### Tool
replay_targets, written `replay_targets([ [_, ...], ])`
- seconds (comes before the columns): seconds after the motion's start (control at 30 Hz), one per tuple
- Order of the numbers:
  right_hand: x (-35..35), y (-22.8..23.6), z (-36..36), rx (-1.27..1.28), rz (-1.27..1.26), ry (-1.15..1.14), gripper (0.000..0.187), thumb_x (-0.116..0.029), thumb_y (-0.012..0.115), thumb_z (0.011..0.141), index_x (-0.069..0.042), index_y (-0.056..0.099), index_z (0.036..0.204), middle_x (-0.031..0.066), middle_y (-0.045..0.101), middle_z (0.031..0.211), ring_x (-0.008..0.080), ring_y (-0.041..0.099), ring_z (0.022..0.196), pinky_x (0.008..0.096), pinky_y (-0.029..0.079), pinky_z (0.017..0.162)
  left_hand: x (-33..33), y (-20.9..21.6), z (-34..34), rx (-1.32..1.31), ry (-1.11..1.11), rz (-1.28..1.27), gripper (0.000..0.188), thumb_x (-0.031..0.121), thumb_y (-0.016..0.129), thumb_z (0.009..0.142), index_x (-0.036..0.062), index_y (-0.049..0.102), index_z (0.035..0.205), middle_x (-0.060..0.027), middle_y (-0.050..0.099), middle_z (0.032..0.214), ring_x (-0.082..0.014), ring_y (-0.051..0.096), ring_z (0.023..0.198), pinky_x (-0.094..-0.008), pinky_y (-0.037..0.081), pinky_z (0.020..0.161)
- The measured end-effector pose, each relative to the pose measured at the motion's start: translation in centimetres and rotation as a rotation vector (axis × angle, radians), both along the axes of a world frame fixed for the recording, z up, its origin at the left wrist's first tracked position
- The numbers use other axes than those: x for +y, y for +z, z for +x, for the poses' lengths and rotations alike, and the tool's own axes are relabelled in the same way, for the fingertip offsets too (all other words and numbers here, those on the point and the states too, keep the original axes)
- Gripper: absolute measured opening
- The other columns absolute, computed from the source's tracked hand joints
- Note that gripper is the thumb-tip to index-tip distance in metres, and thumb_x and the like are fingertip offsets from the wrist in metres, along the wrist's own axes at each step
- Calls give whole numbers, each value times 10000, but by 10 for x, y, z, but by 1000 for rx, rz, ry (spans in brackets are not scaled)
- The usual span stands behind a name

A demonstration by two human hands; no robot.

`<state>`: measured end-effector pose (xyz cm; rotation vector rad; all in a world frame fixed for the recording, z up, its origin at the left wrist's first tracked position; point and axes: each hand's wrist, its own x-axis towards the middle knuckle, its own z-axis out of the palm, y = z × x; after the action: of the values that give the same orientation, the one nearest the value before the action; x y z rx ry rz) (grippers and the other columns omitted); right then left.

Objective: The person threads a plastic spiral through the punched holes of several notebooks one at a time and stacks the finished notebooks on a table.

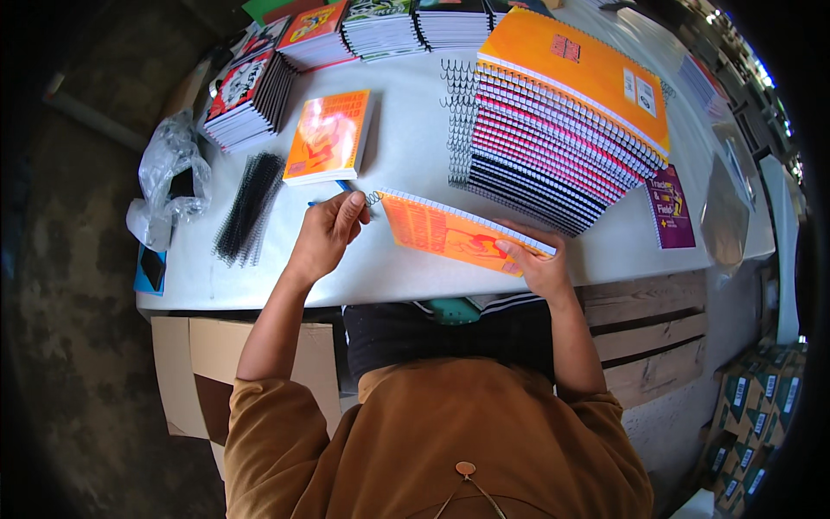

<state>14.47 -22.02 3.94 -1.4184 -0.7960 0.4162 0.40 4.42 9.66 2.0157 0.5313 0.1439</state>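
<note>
I hold a thin orange notebook with a white punched edge tilted above the near edge of the white table, its punched side turned up and away from me so the row of holes lies open to my left hand. My right hand grips the notebook's near right corner, thumb on the cover and fingers curled beneath, keeping the pages squared and steady. My left hand is at the notebook's left end, fingertips pinched around the tip of a silver wire spiral right at the first holes; a blue pen-like stick pokes out just behind this hand.

Beyond the notebook, touching distance away, rises a tall slanted stack of spiral-bound notebooks topped with an orange cover, fanned so each coil edge shows. Left of the notebook lies a small pile of orange unbound notebooks, and further left a bundle of black plastic spirals beside crumpled clear plastic wrap. Right of the notebook, past the tall stack, rests a purple booklet. More stacks of printed notebooks line the far side of the table.
</note>
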Motion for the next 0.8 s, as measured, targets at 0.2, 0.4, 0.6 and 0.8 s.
replay_targets([
  [0.2, -5, -5, 6, -140, 24, 105, 250, 0, 606, 812, 21, 619, 1061, 116, 660, 986, 139, 623, 867, 258, 494, 780, 15, 14, 4, -171, -151, -339, 146, 181, 625, 847, 63, 551, 895, 7, 564, 696, -53, 467, 581, -193, 357, 518],
  [0.4, -4, 2, -1, -38, 35, 86, 235, -18, 601, 816, 20, 625, 1046, 118, 661, 992, 154, 630, 874, 271, 492, 785, 15, 35, 11, -157, -381, 448, 360, 170, 696, 759, 74, 544, 1070, -41, 572, 1014, -207, 537, 878, -310, 410, 752],
  [0.6, -5, -1, -4, -189, -7, 91, 251, -16, 589, 815, 4, 623, 1063, 130, 658, 998, 188, 642, 881, 278, 494, 775, -18, 57, 17, -36, -321, 968, 385, 174, 691, 740, 60, 540, 1075, -92, 557, 1094, -293, 514, 1041, -407, 368, 913],
  [0.8, -1, -8, -6, -347, 66, 66, 376, 83, 563, 722, -5, 615, 1084, 127, 645, 1037, 245, 637, 920, 295, 498, 799, -18, 68, 20, 30, -392, 1120, 265, 179, 707, 700, 73, 581, 908, -52, 581, 939, -232, 557, 919, -387, 432, 815],
])
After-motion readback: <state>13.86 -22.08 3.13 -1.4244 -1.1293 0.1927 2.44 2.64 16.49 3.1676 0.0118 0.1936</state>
